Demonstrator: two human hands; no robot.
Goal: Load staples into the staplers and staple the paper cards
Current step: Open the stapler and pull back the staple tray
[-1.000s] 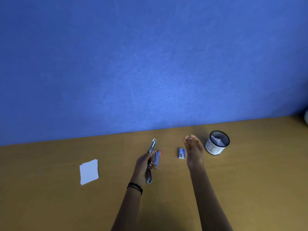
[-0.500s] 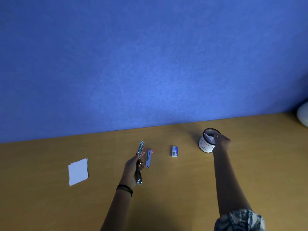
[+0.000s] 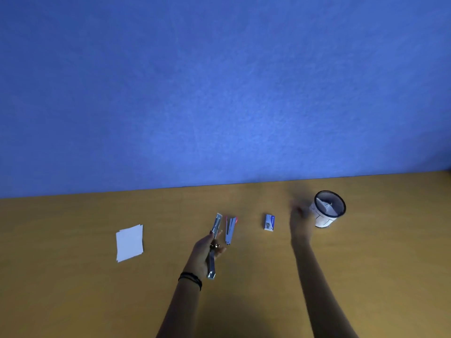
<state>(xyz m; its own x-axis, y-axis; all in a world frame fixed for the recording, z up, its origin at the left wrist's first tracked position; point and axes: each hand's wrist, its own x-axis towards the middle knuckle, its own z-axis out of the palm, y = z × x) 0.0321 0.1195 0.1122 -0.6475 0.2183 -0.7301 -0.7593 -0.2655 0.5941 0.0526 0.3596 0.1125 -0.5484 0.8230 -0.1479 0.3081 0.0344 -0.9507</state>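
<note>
My left hand (image 3: 203, 252) grips a silver stapler (image 3: 215, 237) that is swung open, its long metal parts pointing away from me and back toward my wrist. A second stapler (image 3: 230, 230) with red tips lies on the table just right of it. A small blue box of staples (image 3: 269, 222) lies further right. My right hand (image 3: 299, 222) is blurred by motion, between the box and a white cup (image 3: 327, 211); whether it holds anything cannot be told. A stack of white paper cards (image 3: 129, 242) lies at the left.
The white cup with a black rim holds crumpled white scraps. The wooden table (image 3: 73, 289) runs up to a blue wall (image 3: 219, 93) along its far edge.
My right hand reached to the cup's rim half a second ago and has now pulled back left of the cup. My left hand keeps holding the open stapler.
</note>
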